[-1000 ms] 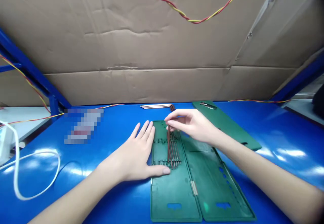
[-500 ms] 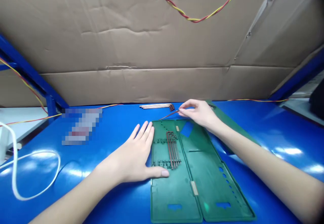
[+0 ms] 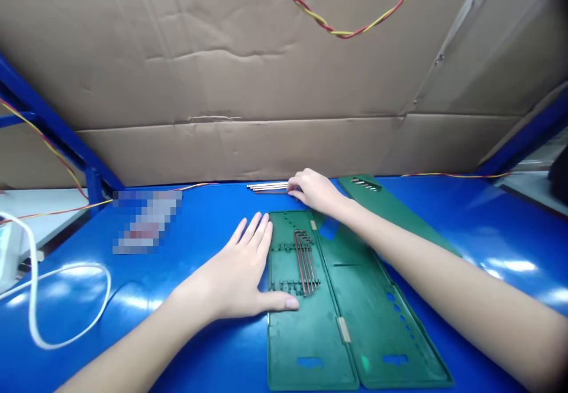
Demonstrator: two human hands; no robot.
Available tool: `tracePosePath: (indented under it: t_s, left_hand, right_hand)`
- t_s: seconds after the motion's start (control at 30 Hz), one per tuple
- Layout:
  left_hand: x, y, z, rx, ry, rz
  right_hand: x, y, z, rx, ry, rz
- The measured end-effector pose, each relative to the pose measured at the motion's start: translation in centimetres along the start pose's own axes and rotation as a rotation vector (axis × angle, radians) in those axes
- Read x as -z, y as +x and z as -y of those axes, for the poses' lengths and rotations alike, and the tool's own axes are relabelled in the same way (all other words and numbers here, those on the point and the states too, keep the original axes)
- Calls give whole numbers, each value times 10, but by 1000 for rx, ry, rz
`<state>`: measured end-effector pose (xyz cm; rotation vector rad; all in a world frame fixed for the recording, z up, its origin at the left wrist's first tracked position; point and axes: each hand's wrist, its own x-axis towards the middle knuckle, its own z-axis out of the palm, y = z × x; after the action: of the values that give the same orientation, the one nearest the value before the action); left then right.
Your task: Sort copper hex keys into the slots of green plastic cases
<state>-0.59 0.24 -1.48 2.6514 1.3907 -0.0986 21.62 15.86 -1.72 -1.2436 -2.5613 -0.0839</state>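
Note:
A green plastic hex key case (image 3: 306,337) lies unfolded on the blue table. Several L-shaped hex keys (image 3: 305,266) sit side by side in the clips of its left half. My left hand (image 3: 237,274) is flat with fingers spread, its thumb and fingertips over the case's left edge. Beyond the case, my right hand (image 3: 317,192) is low at the table with fingers pinched on a hex key (image 3: 275,192). That key lies alongside several loose hex keys (image 3: 266,185), and the hand hides their bent ends.
Behind my right forearm lies another green case (image 3: 399,218) with small dark pieces (image 3: 366,184) at its far end. A white cable (image 3: 32,298) loops at the left, near a blurred-out item (image 3: 148,221). Cardboard (image 3: 275,85) walls off the back; a twisted red-yellow wire (image 3: 341,34) hangs above.
My right hand has moved left and down to the loose hex keys, bringing the hex key it held from above the case's far edge. My left hand has stayed in place.

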Motion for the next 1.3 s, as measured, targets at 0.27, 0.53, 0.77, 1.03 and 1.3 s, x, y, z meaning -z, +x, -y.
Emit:
tracePosePath:
  t_s: [0.27,0.53,0.77,1.03,1.3]
  left_hand:
    - [1,0,0,-3,-9,-6]
    - [-1,0,2,-14,1,-18]
    - [1,1,0,1,-12,9]
    - [-6,0,4,-19,10,-33]
    - [-1,2,-2,-24,64,-35]
  right_hand:
    - [-13,7,-5,-64,153,-74]
    - [-13,9,-13,-108,229,-81]
    - [-13,9,-15,-99,263,-91]
    - [1,5,-10,-108,371,-204]
    - [34,-49,41,-117,233,22]
